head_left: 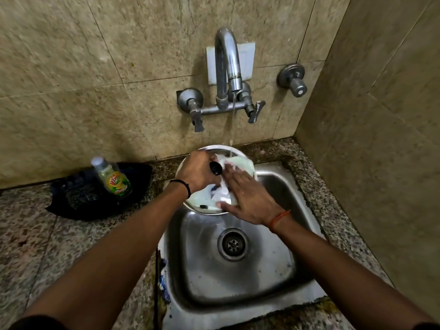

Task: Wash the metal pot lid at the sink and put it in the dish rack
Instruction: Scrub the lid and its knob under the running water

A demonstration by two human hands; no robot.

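The round metal pot lid [240, 160] is tilted over the back left of the steel sink [273, 270], under a thin stream of water from the tap [227, 65]. It is covered in white foam. My left hand [197, 171] grips the lid by its black knob [215, 168]. My right hand [250, 198] lies flat on the lid's foamy face, fingers spread, with something pale under the fingers that I cannot make out. No dish rack is in view.
A green dish soap bottle [114, 178] stands on a black cloth or tray [78, 198] on the speckled granite counter [47, 246], left of the sink. Tiled walls close in behind and on the right, with a valve knob [294, 79].
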